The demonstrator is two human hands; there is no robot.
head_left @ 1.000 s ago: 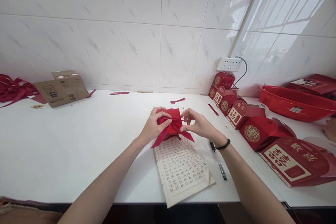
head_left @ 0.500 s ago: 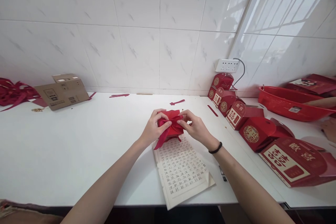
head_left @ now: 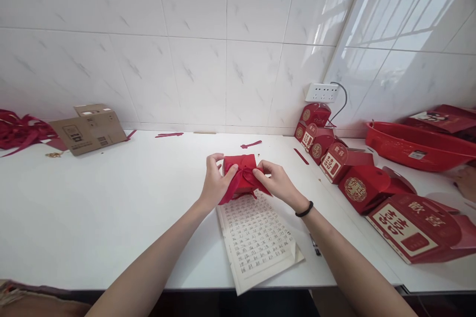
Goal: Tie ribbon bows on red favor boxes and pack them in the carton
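A small red box (head_left: pixel 248 160) sits at the middle of the table, on the top end of a sheet of handwritten paper (head_left: pixel 258 242). A dark red ribbon (head_left: pixel 243 174) is tied across its top, with a tail hanging down on each side. My left hand (head_left: pixel 216 182) is closed at the box's left side, its thumb pressing the ribbon; the other fingertips are partly hidden behind the box. On the right, my right hand (head_left: pixel 277 182) pinches the ribbon between thumb and fingers, a black band around that wrist.
Several red gift boxes (head_left: pixel 403 230) line the right side. Behind them are a red basin (head_left: pixel 420 148) and a power strip (head_left: pixel 322 92). At the left stand a cardboard box (head_left: pixel 89 133) and a ribbon pile (head_left: pixel 22 131). A pen (head_left: pixel 315 245) lies near my right forearm. Another person's hand (head_left: pixel 466 183) shows far right.
The ribbon's loops are drawn down tighter, and a tail now hangs on the right. My left hand has shifted slightly left and spread along the box. The other person's arm has left the basin.
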